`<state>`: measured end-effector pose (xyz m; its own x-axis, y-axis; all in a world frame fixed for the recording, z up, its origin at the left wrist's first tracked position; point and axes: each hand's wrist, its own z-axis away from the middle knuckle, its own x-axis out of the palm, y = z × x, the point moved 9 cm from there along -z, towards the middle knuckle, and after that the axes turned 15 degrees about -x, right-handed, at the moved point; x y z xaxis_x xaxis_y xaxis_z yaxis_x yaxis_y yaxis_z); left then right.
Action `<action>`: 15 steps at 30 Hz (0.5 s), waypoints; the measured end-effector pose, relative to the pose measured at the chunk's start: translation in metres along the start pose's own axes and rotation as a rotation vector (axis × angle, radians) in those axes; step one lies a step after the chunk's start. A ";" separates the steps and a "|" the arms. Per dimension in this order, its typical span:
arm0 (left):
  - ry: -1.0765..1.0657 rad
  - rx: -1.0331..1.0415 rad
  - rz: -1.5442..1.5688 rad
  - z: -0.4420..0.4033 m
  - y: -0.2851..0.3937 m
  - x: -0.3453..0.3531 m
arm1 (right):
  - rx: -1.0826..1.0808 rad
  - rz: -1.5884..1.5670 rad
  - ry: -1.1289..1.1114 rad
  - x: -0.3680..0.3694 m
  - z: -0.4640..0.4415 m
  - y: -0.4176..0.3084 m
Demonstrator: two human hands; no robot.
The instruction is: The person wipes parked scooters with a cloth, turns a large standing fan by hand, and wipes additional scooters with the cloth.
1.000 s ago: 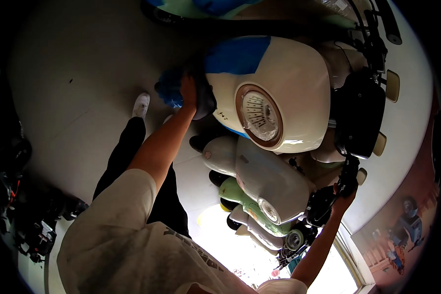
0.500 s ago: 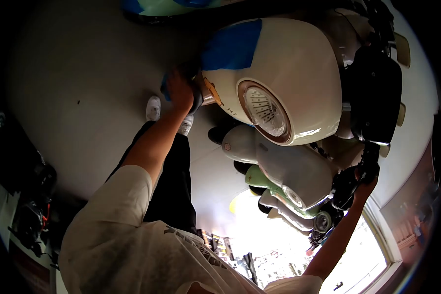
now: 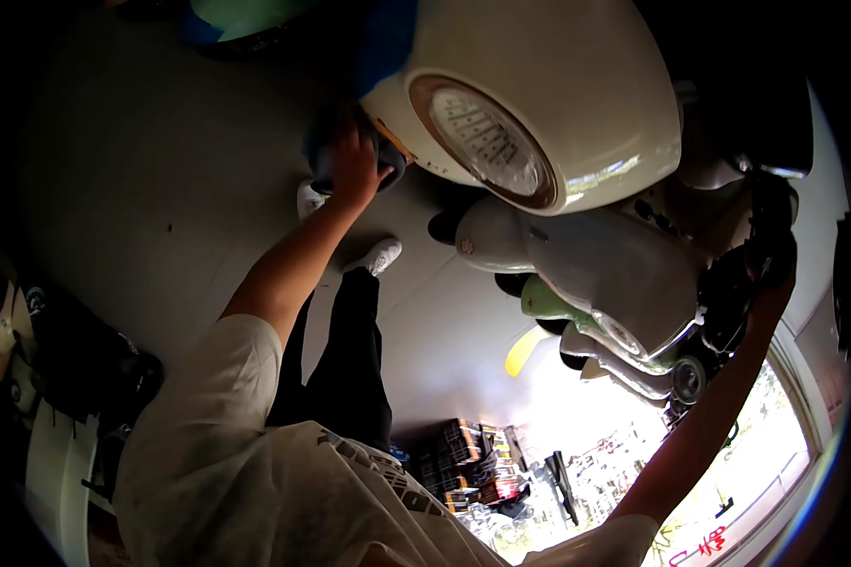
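Your left hand (image 3: 355, 163) is curled partway closed over a dark rounded part (image 3: 323, 172) at the left end of the cream scooter (image 3: 586, 104), fingers spread across it and the thumb bent along its right side. Your right hand (image 3: 775, 272) reaches far to the right and looks wrapped around the dark handlebar (image 3: 773, 222); shadow hides how tightly.

The cream scooter fills the far right, its brown-ringed round fitting (image 3: 487, 142) facing you and a blue covering (image 3: 385, 47) at its left edge. A grey scooter (image 3: 624, 269) sits just beside it on your side, close below its lower edge, with more scooters in a row nearer you. Open grey floor (image 3: 189, 265) spreads left of your white shoes (image 3: 380, 256), with dark clutter along the near left edge.
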<state>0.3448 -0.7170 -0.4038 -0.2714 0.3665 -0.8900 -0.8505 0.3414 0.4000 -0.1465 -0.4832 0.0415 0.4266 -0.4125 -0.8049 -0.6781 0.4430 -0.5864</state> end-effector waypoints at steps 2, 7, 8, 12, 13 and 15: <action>-0.044 -0.064 -0.066 -0.003 -0.026 0.024 | 0.035 -0.014 0.019 -0.005 -0.001 0.007; -0.015 -0.181 -0.188 0.000 -0.048 0.035 | -0.095 0.286 -0.103 -0.002 -0.009 0.014; -0.041 -0.208 -0.223 -0.005 -0.044 0.033 | -0.109 0.308 -0.097 -0.005 -0.009 0.012; -0.069 -0.028 -0.419 -0.024 -0.036 0.038 | -0.272 0.218 -0.135 0.032 -0.010 -0.071; -0.071 0.011 -0.435 -0.027 -0.027 0.037 | -0.347 0.353 -0.249 0.025 -0.013 -0.073; -0.297 -0.321 -0.499 -0.020 -0.054 0.035 | -0.404 0.397 -0.195 0.011 0.003 -0.092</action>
<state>0.3720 -0.7400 -0.4610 0.2862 0.4703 -0.8348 -0.9466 0.2737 -0.1703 -0.0774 -0.5262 0.0866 0.1705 -0.1067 -0.9796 -0.9656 0.1800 -0.1876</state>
